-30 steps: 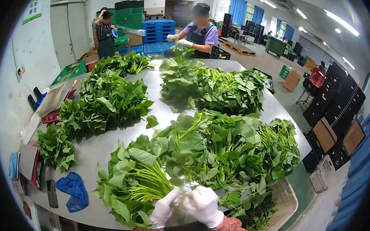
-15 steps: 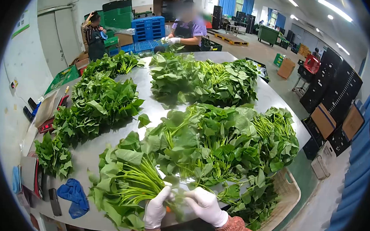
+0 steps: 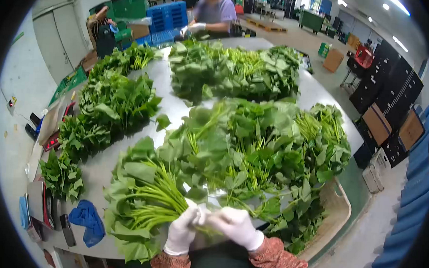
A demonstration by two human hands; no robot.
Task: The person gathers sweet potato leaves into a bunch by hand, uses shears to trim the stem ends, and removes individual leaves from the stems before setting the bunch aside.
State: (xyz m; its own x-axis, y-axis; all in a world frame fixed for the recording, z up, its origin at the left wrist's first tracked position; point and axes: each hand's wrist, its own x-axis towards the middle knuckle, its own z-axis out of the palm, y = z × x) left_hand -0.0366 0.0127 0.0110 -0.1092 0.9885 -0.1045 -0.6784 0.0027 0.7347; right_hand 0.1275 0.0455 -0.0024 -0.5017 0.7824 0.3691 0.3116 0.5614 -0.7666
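Observation:
My left hand [image 3: 183,229], in a white glove, is closed around the stem ends of a bunch of leafy greens [image 3: 160,195]. The bunch fans out to the left, its bright green stems together and its broad leaves at the far side. My right hand [image 3: 239,229], also gloved, meets the left at the cut ends with fingers pinched together. Blur hides what lies between those fingers. Just beyond both hands spreads a large heap of the same greens [image 3: 261,155] on the metal table [image 3: 108,177].
More greens [image 3: 113,98] line the table's left side, and another pile [image 3: 236,70] lies at the back. A blue cloth [image 3: 87,222] is at the left front. A cream plastic crate [image 3: 333,216] stands at the right edge. Across the table a gloved person [image 3: 214,16] works.
My right hand has come left against my left hand; a blurred leaf that was between them no longer shows there. The view has tilted downward slightly.

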